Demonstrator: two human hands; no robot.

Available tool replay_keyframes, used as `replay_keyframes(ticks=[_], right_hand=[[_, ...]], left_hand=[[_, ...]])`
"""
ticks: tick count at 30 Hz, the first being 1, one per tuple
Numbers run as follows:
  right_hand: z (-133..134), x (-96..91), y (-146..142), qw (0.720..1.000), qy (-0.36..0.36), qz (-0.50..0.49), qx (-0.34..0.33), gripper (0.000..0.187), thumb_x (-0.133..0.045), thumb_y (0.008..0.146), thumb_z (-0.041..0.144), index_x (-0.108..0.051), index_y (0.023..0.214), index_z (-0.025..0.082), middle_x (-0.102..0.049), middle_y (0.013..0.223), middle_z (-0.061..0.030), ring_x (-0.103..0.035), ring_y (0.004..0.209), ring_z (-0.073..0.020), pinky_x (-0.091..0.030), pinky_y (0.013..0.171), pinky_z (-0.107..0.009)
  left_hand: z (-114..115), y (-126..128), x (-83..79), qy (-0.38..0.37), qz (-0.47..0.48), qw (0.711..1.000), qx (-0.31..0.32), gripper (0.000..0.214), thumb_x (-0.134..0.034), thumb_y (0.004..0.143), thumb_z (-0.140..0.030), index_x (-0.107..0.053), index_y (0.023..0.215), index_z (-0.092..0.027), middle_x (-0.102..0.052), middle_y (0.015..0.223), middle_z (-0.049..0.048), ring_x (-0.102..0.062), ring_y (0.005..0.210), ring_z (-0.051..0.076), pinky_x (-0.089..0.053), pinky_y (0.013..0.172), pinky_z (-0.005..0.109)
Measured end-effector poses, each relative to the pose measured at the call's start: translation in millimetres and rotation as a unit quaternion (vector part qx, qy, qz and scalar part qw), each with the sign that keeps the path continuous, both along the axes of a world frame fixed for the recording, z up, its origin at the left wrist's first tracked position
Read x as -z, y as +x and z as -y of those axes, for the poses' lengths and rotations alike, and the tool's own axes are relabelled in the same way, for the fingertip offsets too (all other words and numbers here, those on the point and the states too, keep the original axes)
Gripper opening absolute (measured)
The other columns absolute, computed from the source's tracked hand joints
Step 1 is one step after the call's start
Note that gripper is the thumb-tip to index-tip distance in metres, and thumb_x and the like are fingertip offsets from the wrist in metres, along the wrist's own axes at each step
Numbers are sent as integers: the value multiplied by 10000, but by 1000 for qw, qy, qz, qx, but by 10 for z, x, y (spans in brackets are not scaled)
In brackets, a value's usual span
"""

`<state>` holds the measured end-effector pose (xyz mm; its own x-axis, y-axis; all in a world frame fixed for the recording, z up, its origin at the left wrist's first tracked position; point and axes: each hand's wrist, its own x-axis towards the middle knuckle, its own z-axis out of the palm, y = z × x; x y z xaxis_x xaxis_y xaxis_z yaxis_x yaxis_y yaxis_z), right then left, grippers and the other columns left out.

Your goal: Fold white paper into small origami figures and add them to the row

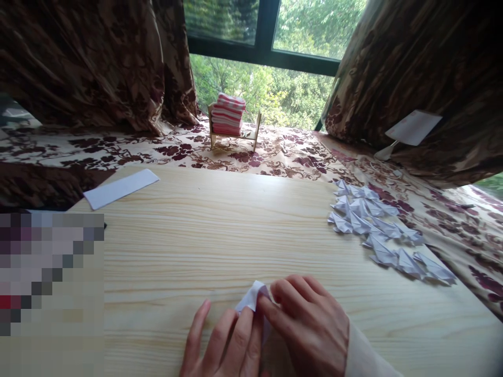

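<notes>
A small piece of folded white paper lies on the wooden table near its front edge, one flap raised. My left hand holds it down from the near side, its fingertips pressed on the paper and one outer finger stretched out to the side. From the right, my right hand grips the raised flap with bent fingers; its thumb is mostly hidden. Part of the paper is covered by both hands. Several folded white paper pieces, pointed like small cranes, are laid in rows at the table's right side.
The pale wood-grain table carries a stack of white paper strips or a single strip at its far left. Beyond it, a small wooden rack holds folded striped cloths. A white lamp stands far right. A blurred patch covers the left.
</notes>
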<state>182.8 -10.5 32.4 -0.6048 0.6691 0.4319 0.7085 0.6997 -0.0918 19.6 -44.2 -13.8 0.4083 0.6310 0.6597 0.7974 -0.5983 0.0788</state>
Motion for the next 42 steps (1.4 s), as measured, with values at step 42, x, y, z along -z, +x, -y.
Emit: replay_keyframes(ticks=[42], right_hand=[[-1, -146, -129, 962, -78, 250, 70, 190, -424, 881, 247, -613, 903, 234, -595, 799, -45, -531, 751, -190, -316, 541, -284]], left_hand=[[102, 32, -146, -19, 39, 999, 21, 342, -429, 810, -322, -620, 1059, -185, -643, 1087, 67, -538, 959, 225, -186, 1003, 458]])
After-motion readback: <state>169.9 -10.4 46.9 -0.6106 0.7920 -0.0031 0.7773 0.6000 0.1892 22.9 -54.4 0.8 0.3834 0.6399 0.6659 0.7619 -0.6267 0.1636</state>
